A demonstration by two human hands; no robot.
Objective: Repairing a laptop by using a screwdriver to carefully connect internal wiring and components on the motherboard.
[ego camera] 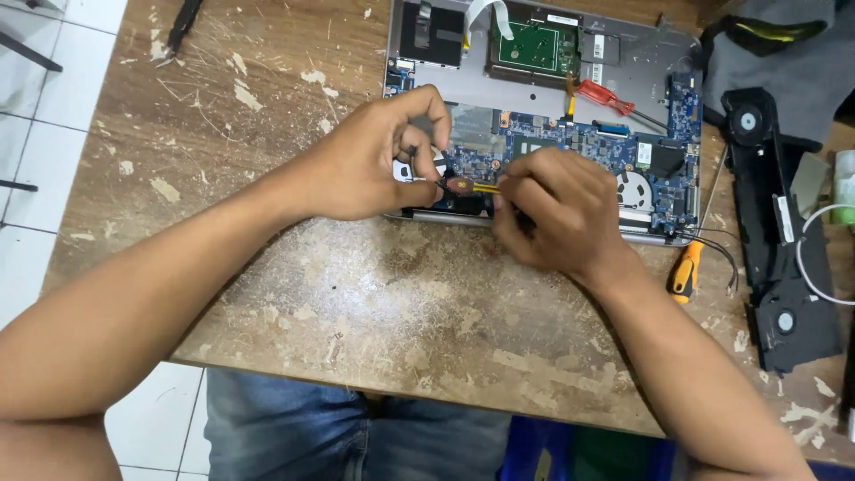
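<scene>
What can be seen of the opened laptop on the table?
The laptop lies flat on the worn wooden table, bottom cover off. A blue board with chips, a green board and a round fan show inside its grey shell. A red-handled screwdriver rests on it. Both hands work at its near edge.

A worn wooden table (356,294), its brown top scratched and flecked with pale patches of chipped paint, stands on a floor of white tiles (36,116) with dark grout lines. Even, soft light falls across the surface. Thin dark bars cross the tiles at the far left edge.
</scene>
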